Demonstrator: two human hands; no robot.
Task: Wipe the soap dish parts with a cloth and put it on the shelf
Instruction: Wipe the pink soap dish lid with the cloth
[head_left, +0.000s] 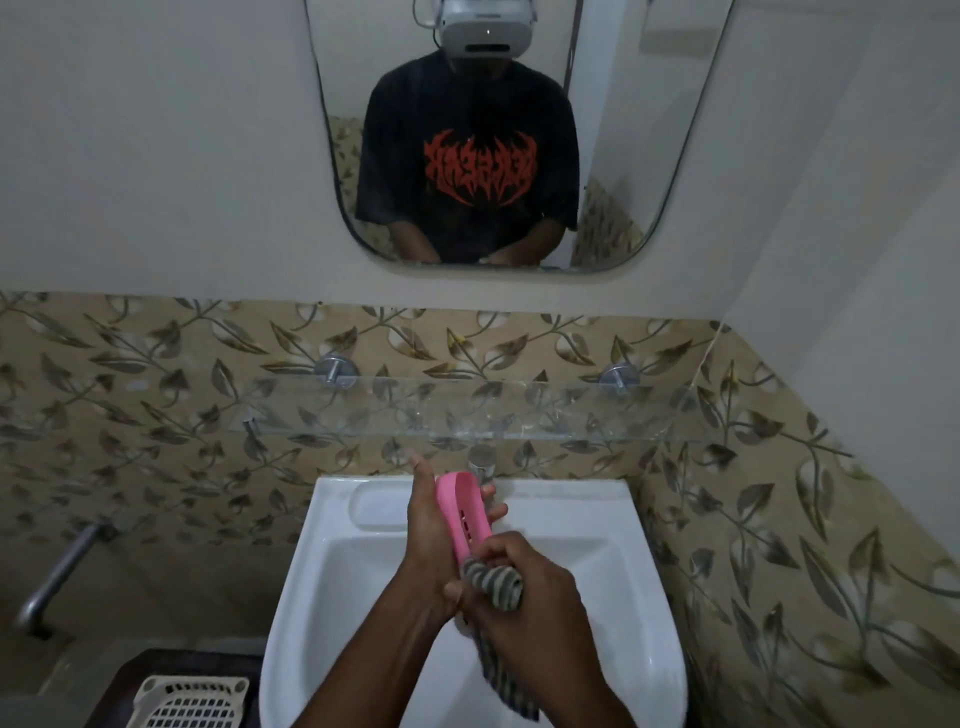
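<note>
Over the white sink (644, 525), left hand (431, 525) grips pink soap dish part (464, 514) on edge, long axis running near-far, far end tilted left; right hand (524, 592) closed around striped cloth (493, 582) pressed at its near end.

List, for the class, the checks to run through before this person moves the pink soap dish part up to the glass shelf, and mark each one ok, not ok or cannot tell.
1. Left hand grips the pink soap dish part firmly: ok.
2. Right hand presses the striped cloth against the part: ok.
3. Part wiped dry all over: cannot tell.
4. Glass shelf has free space above the sink: ok.
5. Other soap dish part at hand: cannot tell, none in view.
</note>
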